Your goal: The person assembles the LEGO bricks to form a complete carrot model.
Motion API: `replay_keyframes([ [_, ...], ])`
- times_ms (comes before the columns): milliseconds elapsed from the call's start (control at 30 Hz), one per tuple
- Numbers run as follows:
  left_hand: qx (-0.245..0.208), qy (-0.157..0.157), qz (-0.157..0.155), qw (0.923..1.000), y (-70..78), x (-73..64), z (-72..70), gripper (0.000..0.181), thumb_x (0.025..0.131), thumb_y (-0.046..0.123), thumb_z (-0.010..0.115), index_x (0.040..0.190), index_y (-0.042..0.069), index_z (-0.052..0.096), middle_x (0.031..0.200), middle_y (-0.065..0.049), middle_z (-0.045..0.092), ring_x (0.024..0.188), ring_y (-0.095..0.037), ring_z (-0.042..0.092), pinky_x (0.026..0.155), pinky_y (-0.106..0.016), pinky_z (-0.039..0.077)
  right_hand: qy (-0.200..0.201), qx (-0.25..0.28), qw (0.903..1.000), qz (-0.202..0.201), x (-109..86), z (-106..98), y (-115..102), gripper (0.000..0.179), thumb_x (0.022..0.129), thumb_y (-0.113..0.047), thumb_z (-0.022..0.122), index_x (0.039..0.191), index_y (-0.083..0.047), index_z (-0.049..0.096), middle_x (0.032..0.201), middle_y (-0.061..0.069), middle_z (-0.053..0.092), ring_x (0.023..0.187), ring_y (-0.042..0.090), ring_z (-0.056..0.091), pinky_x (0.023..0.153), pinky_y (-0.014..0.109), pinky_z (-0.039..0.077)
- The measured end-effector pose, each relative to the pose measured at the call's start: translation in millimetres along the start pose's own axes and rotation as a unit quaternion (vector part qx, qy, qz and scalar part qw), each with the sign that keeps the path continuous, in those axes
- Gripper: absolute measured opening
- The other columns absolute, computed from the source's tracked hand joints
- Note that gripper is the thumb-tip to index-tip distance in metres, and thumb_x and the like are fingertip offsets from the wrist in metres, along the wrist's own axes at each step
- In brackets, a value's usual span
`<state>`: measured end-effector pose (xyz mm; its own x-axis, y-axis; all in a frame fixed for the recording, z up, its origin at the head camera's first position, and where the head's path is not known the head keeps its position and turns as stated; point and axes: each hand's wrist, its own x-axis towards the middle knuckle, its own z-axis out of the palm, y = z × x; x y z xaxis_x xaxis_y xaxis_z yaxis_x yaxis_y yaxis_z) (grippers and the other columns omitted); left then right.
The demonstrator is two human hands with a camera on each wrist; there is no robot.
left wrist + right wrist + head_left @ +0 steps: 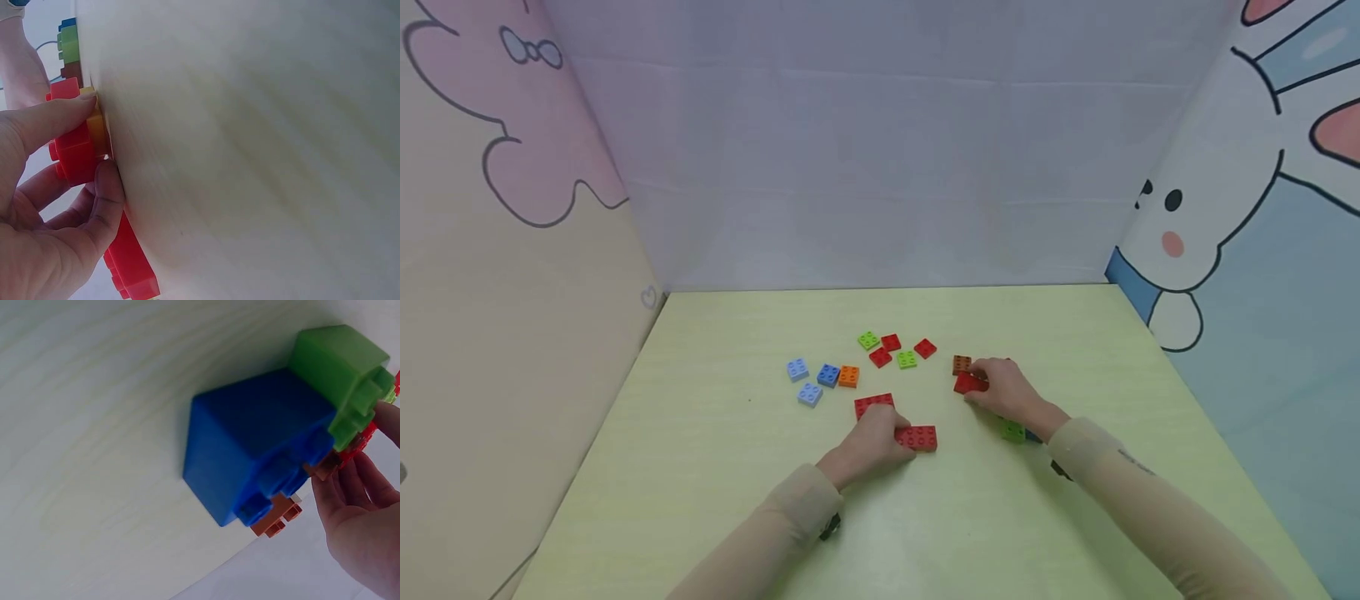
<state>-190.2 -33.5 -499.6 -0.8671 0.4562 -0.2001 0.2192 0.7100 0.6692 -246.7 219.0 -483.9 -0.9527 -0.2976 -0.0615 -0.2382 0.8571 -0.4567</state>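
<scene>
Between thumb and fingers, my left hand (872, 437) pinches a red building brick (917, 438) at the table's middle. The left wrist view shows a yellow brick (97, 132) directly under that red one. A second long red brick (874, 403) lies just beyond the left hand, partly covered by it. Farther right, my right hand (1009, 390) pinches a red brick (967, 382) from its right side. A brown brick (962, 364) sits right behind that brick. Below the right wrist are a green brick (1013, 431) and a blue brick (256, 437), close together and partly hidden in the head view.
Left of centre lie light blue bricks (809, 394), a darker blue brick (828, 376) and an orange brick (848, 377). Small red bricks (925, 348) and green bricks (907, 359) are scattered farther back. A pale wall (880, 167) borders the table's far edge (887, 289).
</scene>
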Motion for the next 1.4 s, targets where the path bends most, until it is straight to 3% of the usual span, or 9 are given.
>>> replay_keyframes([
  [333,0.006,0.003,0.001,1.0000,0.2,-0.6,1.1,0.032,0.076,0.018,0.082,0.104,0.004,0.074,0.077,0.004,0.053,0.079,-0.015,0.047,0.063,-0.029,0.039,-0.004,-0.004,1.0000,-0.005,1.6,6.1,4.3,0.044,0.080,-0.020,0.079,0.115,0.002,0.062,0.103,0.010,0.063,0.089,0.022,0.055,0.078,0.037,0.048],
  [700,-0.004,-0.003,-0.001,1.0000,1.0,-0.5,-0.4,0.030,0.076,0.016,0.081,0.103,0.004,0.074,0.072,0.002,0.053,0.075,-0.014,0.047,0.060,-0.028,0.038,-0.010,0.020,0.9996,-0.018,-2.1,-1.0,-15.8,0.049,0.082,-0.021,0.078,0.124,-0.004,0.061,0.110,0.007,0.061,0.094,0.022,0.053,0.081,0.038,0.047],
  [1100,-0.002,-0.007,-0.012,0.9999,2.7,-0.5,-1.2,0.035,0.076,0.018,0.081,0.107,0.005,0.073,0.076,0.006,0.057,0.077,-0.014,0.049,0.062,-0.027,0.040,-0.019,0.021,0.9976,-0.063,-18.8,-5.5,-35.0,0.044,0.080,-0.017,0.079,0.120,-0.007,0.065,0.109,0.003,0.064,0.093,0.019,0.054,0.080,0.035,0.048],
  [1400,-0.001,-0.007,-0.006,1.0000,-0.3,0.4,-0.9,0.033,0.077,0.019,0.081,0.106,0.006,0.074,0.078,0.008,0.057,0.080,-0.014,0.050,0.065,-0.028,0.043,-0.049,0.010,0.9925,-0.111,-30.6,-1.1,-50.4,0.040,0.079,-0.017,0.080,0.115,-0.007,0.068,0.105,0.000,0.066,0.091,0.014,0.056,0.075,0.029,0.049],
])
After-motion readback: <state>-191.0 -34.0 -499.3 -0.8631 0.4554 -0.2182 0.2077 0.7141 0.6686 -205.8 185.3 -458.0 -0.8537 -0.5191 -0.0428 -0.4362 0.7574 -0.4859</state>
